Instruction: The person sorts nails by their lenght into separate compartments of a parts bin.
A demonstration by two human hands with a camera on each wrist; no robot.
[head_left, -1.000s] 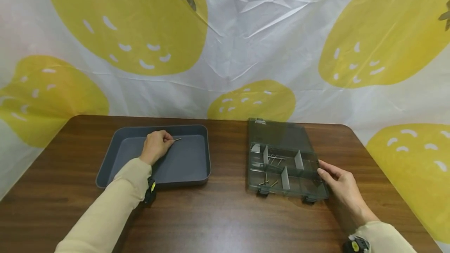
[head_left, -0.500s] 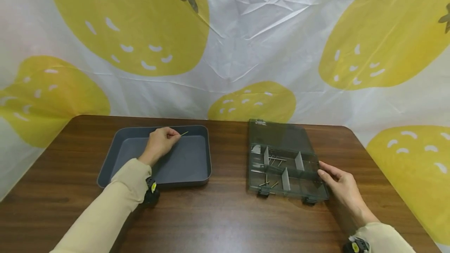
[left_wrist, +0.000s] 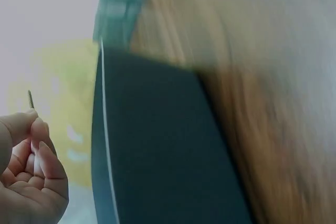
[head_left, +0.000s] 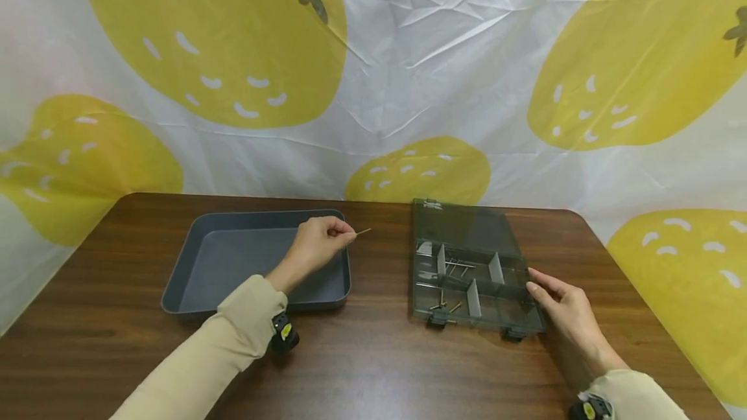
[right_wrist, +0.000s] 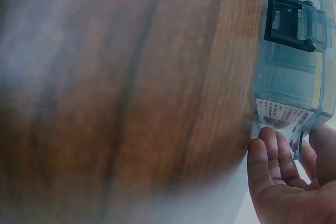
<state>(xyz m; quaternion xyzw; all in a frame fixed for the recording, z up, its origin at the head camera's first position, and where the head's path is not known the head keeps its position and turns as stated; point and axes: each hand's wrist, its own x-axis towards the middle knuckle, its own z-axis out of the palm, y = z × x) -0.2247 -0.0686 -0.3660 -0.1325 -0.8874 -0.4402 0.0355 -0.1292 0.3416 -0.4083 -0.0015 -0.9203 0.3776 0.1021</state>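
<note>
My left hand [head_left: 317,243] pinches a thin brassy screw [head_left: 364,231] between thumb and fingertips, above the right rim of a dark grey tray [head_left: 233,261]. In the left wrist view the threaded tip of the screw [left_wrist: 30,98] points up from the fingers. My right hand [head_left: 572,316] holds the right end of a see-through grey organizer box [head_left: 467,222], whose lid lies folded back. The right wrist view has its thumb and fingers at the labelled end of the box [right_wrist: 289,77]. Several screws [head_left: 460,268] lie in two of the compartments.
Upright pale dividers [head_left: 474,298] split the box into compartments. Two dark latches [head_left: 513,334] sit along its near edge. Tray and box stand on a brown wooden table [head_left: 373,355]. Behind hangs a white cloth [head_left: 385,76] with yellow fruit prints.
My left hand has lifted the screw from over the inside of the tray and carried it right, past the tray's rim. My right hand and the box have stayed in place.
</note>
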